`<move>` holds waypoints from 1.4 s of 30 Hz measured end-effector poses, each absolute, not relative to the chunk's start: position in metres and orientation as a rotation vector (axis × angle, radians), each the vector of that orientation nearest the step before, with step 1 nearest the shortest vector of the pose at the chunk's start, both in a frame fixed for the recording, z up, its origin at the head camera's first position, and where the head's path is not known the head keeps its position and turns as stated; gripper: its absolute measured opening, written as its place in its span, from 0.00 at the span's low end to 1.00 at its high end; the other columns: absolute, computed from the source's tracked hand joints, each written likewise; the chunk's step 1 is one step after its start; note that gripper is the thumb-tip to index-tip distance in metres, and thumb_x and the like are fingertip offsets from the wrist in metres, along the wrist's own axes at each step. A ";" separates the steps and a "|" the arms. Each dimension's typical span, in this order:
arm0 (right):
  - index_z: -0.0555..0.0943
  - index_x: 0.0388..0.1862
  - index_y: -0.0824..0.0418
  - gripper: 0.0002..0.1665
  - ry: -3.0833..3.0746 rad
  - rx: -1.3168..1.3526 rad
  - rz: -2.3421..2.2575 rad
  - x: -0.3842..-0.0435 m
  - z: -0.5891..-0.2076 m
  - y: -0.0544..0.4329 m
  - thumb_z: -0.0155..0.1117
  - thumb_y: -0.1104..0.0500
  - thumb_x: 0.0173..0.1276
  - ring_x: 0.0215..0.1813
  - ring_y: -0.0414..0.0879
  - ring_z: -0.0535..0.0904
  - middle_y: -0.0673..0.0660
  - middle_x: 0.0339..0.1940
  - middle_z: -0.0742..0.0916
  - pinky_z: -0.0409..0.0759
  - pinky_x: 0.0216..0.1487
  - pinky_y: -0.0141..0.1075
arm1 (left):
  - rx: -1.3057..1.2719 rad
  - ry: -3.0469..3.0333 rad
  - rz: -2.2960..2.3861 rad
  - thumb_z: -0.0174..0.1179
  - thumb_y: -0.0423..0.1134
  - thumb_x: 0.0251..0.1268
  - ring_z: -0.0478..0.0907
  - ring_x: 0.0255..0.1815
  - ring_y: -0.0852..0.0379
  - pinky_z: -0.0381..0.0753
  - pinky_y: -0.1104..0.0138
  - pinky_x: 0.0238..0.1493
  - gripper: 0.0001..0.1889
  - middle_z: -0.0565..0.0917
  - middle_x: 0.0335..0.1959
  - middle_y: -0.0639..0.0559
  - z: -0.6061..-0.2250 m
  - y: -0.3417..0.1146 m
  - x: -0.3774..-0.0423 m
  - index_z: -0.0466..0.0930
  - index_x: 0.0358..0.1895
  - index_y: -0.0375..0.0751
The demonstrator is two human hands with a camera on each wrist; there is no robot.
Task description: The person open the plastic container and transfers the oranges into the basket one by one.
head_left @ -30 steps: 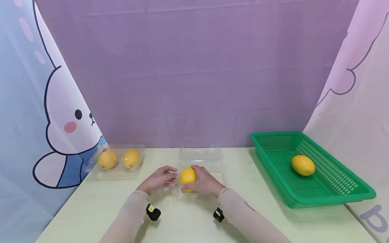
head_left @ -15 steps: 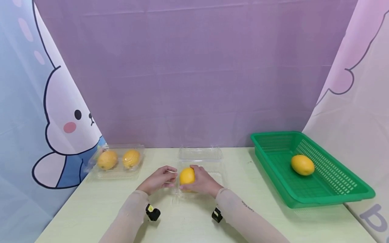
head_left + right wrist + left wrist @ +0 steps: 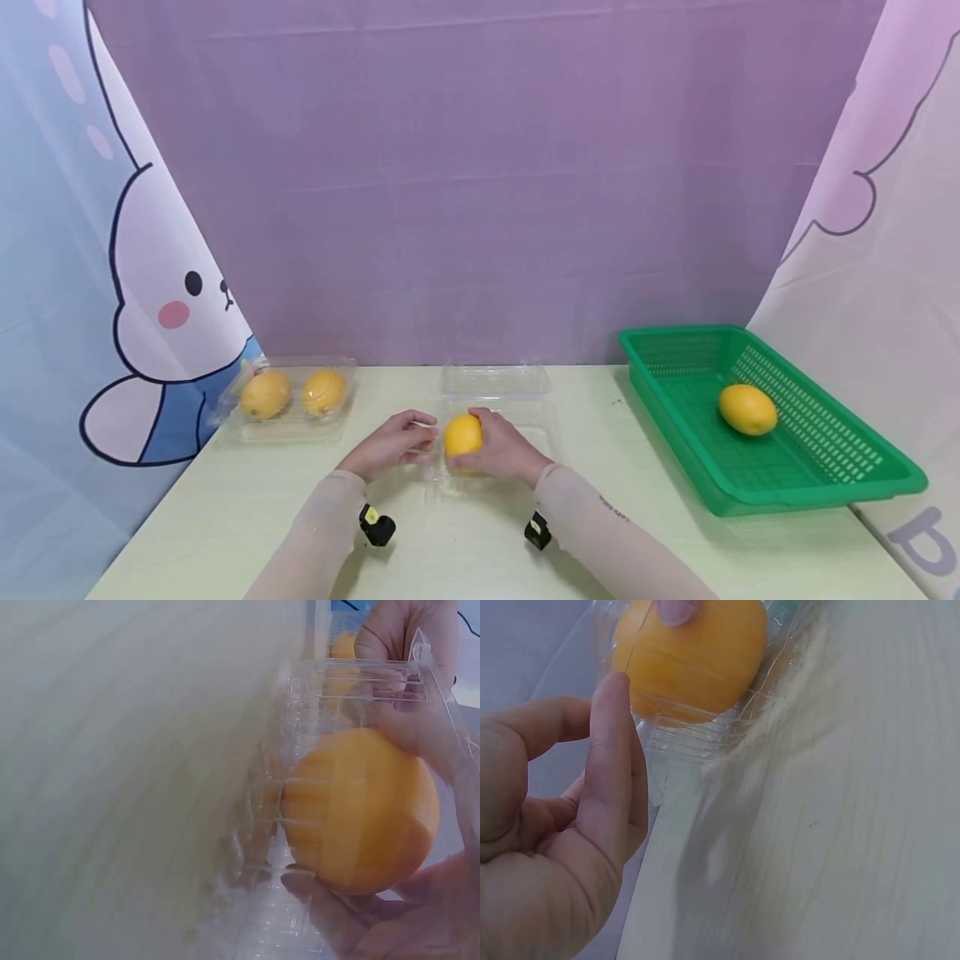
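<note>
In the head view my right hand [image 3: 504, 448] grips a yellow lemon [image 3: 462, 437], thumb on the near side and fingers over the far side. The lemon is in the left part of a clear plastic clamshell box [image 3: 536, 433], whose lid [image 3: 495, 380] lies back behind it. My left hand [image 3: 399, 440] is just left of the box with bent, relaxed fingers and holds nothing. Its fingertips are right at the box wall in the left wrist view. Through the clear wall, the right wrist view shows the lemon [image 3: 364, 814] between thumb and fingers.
At the back left stands another clear box with two lemons [image 3: 266, 394] in it. A green plastic basket [image 3: 675, 433] on the right holds one lemon [image 3: 747, 409]. A purple cloth [image 3: 480, 183] hangs behind the pale wooden table [image 3: 465, 550].
</note>
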State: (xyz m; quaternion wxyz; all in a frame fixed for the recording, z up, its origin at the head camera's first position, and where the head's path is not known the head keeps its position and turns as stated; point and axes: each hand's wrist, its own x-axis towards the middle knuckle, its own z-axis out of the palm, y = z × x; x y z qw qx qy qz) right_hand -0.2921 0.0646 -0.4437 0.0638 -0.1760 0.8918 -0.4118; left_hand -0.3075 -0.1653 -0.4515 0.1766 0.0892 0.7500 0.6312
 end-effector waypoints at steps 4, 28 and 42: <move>0.64 0.74 0.66 0.56 2.691 -0.546 -1.245 -0.294 -0.444 0.065 0.79 0.45 0.54 0.49 0.51 0.76 0.62 0.62 0.77 0.79 0.52 0.48 | 0.248 2.117 1.792 0.60 0.42 0.73 0.77 0.45 0.51 0.84 0.61 0.49 0.27 0.76 0.49 0.37 -0.451 -0.165 -0.308 0.66 0.65 0.27; 0.63 0.75 0.64 0.56 2.693 -0.560 -1.258 -0.292 -0.438 0.071 0.80 0.45 0.54 0.49 0.49 0.77 0.59 0.63 0.78 0.80 0.51 0.46 | 0.227 2.106 1.792 0.59 0.40 0.74 0.77 0.43 0.52 0.84 0.63 0.47 0.25 0.76 0.49 0.35 -0.454 -0.166 -0.310 0.66 0.65 0.28; 0.64 0.75 0.63 0.54 2.711 -0.602 -1.266 -0.289 -0.427 0.081 0.79 0.46 0.55 0.52 0.50 0.77 0.59 0.65 0.77 0.79 0.55 0.48 | 0.211 2.113 1.803 0.60 0.41 0.74 0.76 0.43 0.53 0.84 0.63 0.46 0.26 0.76 0.49 0.36 -0.454 -0.165 -0.311 0.66 0.65 0.27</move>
